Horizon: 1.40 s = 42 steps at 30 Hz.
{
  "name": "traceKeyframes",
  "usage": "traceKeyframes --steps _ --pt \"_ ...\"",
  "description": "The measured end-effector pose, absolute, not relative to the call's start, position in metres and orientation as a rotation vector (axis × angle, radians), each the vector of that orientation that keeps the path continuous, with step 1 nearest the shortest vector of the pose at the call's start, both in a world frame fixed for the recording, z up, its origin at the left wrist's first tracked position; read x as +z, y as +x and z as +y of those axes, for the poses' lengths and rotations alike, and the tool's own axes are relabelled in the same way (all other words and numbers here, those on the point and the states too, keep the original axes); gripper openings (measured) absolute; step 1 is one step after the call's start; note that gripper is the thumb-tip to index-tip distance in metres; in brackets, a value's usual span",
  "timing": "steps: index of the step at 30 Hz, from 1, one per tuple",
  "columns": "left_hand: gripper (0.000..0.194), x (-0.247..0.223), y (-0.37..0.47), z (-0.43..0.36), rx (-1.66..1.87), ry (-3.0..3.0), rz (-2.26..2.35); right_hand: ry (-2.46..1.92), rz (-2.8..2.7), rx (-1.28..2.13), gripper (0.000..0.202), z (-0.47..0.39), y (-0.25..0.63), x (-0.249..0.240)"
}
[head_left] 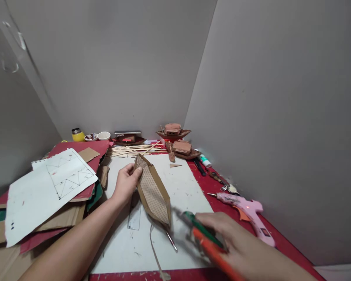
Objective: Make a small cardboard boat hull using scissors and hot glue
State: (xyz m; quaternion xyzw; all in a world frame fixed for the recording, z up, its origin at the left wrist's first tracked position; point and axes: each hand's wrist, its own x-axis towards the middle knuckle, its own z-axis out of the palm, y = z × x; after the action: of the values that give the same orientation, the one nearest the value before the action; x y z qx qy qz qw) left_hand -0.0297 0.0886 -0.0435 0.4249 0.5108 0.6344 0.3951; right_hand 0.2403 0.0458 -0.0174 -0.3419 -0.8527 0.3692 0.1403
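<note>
The boat hull is held tilted at the centre of the frame, its upper pointed end pinched between thumb and fingers of the left hand. The left forearm is extended from the lower left corner. At lower right, the green-and-orange tool is gripped by the curled right hand; its tip is blurred just beside the hull's right rim, and whether contact is made cannot be told.

Below the hull's lower end, a metal-tipped rod and a thin strip are seen; a clear ruler is partly covered at its left. Open surface of the white board is left on the hull's right and below it. The board is bordered by the red tabletop along the bottom, by stacked cardboard at left, by a pink glue gun at right, and by thin sticks above. Farther out, the tabletop is closed in by grey walls.
</note>
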Motion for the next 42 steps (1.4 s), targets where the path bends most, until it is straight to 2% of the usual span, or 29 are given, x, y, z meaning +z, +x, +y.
traceKeyframes --steps 2,5,13,20,24,28,42 --pt "0.024 -0.044 -0.027 0.087 1.533 1.099 1.266 -0.969 -2.219 1.175 0.014 0.053 0.239 -0.026" --pt "0.025 -0.043 -0.018 0.08 1.372 1.157 1.211 -0.93 -1.9 1.251 0.014 0.063 0.234 -0.036" --pt "0.028 -0.046 0.013 0.056 1.051 1.296 1.088 -1.097 -1.773 1.003 0.023 0.071 0.225 -0.04" --pt "0.021 -0.056 0.024 0.05 1.093 1.511 1.155 -1.123 -1.661 1.19 0.016 0.074 0.212 -0.047" --pt "0.036 -0.062 0.023 0.049 1.118 1.591 1.23 -1.074 -1.606 1.276 0.011 0.076 0.207 -0.052" --pt "0.053 -0.061 0.022 0.051 1.115 1.662 1.276 -1.078 -1.651 1.194 0.008 0.077 0.207 -0.052" --pt "0.043 -0.061 0.02 0.055 0.905 1.84 1.395 -1.131 -1.822 0.985 0.012 0.081 0.212 -0.06"
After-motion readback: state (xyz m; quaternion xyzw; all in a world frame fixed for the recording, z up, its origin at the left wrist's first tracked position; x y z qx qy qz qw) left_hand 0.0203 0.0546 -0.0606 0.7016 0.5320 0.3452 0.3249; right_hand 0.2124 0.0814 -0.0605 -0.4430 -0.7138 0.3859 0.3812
